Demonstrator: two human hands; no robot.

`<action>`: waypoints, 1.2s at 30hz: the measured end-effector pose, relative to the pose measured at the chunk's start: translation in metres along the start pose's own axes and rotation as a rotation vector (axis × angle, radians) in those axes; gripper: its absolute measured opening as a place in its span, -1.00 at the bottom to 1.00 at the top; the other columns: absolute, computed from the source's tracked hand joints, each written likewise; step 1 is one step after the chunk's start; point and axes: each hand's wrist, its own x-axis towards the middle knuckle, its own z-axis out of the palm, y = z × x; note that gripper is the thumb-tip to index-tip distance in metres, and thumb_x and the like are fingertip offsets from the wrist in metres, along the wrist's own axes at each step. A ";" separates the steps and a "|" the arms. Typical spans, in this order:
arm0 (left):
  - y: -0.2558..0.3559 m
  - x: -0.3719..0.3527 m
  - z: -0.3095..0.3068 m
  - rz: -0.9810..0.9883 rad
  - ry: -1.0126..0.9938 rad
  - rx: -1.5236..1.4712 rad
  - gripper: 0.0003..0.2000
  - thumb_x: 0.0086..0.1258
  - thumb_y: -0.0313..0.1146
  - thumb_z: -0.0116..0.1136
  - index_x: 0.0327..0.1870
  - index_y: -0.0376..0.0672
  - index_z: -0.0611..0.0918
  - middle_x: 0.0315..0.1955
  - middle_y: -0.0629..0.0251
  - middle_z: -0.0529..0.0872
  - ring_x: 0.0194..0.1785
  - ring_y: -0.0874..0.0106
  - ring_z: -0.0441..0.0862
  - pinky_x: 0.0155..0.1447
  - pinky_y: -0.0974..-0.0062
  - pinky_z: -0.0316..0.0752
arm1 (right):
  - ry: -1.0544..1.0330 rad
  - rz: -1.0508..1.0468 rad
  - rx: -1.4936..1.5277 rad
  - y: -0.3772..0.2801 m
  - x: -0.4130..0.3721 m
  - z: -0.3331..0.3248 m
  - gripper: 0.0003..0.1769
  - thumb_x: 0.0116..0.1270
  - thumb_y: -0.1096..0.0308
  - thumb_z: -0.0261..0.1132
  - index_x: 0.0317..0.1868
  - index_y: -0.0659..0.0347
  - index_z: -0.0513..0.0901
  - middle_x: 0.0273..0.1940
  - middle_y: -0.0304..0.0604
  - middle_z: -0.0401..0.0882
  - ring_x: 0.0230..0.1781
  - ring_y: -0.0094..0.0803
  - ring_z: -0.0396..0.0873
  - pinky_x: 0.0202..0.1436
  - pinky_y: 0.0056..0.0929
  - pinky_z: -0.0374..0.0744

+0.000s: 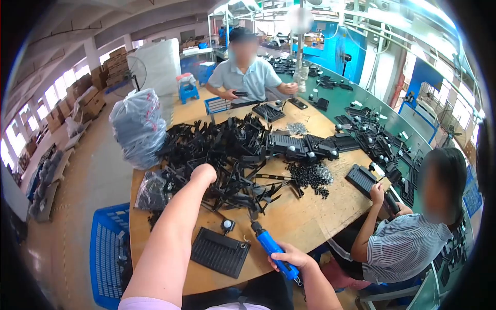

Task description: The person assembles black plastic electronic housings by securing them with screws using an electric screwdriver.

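My left hand reaches forward into a big heap of black plastic frame parts in the middle of the round wooden table; its fingers are hidden among the parts. My right hand holds a blue electric screwdriver near the table's front edge, tip pointing up towards the heap. A black ribbed panel with a small round knob lies flat in front of me, between my two arms.
A pile of small black screws lies right of the heap. One person sits across the table, another at the right works on a panel. A blue crate and a filled plastic bag stand at left. A green conveyor carries more parts.
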 end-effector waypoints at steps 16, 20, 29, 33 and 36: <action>-0.038 -0.015 -0.007 0.085 0.481 -0.750 -0.85 0.44 -0.41 0.20 -0.08 -0.23 0.72 -0.27 0.08 0.81 -0.31 0.20 0.80 -0.17 0.30 0.72 | 0.037 -0.013 0.010 -0.002 -0.001 0.001 -0.24 0.29 0.02 0.52 0.31 0.26 0.39 -0.21 -0.10 0.60 -0.32 -0.36 0.64 -0.24 -0.34 0.67; -0.079 -0.096 -0.012 0.471 0.381 -1.219 -0.86 0.45 -0.28 0.32 -0.20 -0.13 0.64 -0.39 0.32 0.68 -0.48 0.49 0.65 -0.29 0.47 0.67 | 0.046 -0.037 0.009 -0.004 -0.002 0.004 -0.38 0.34 0.11 0.47 0.25 0.26 0.44 -0.26 -0.12 0.59 -0.39 -0.36 0.63 -0.28 -0.32 0.66; -0.183 -0.266 0.124 0.776 0.807 -0.490 -0.76 0.11 -0.48 0.55 -0.38 -0.20 0.62 -0.23 0.19 0.57 -0.20 0.18 0.64 -0.12 0.29 0.57 | 0.077 -0.014 0.024 -0.004 -0.001 0.006 -0.20 0.23 0.01 0.56 0.32 0.22 0.41 -0.22 -0.11 0.59 -0.37 -0.36 0.63 -0.33 -0.34 0.66; -0.180 -0.296 0.206 0.525 0.814 -0.355 -0.77 0.07 -0.51 0.51 -0.42 -0.21 0.59 -0.23 0.08 0.57 -0.13 0.05 0.62 -0.06 0.15 0.57 | 0.104 -0.025 0.016 -0.006 -0.003 0.013 -0.18 0.23 -0.02 0.56 0.33 0.22 0.41 -0.25 -0.14 0.58 -0.38 -0.39 0.61 -0.35 -0.37 0.65; -0.175 -0.294 0.228 0.402 0.715 -0.319 -0.77 0.12 -0.51 0.44 -0.29 -0.27 0.58 -0.15 0.06 0.55 -0.03 0.05 0.60 0.05 0.17 0.59 | 0.122 -0.015 -0.002 -0.007 -0.003 0.012 -0.17 0.22 -0.02 0.56 0.35 0.20 0.40 -0.24 -0.13 0.57 -0.37 -0.39 0.60 -0.35 -0.36 0.64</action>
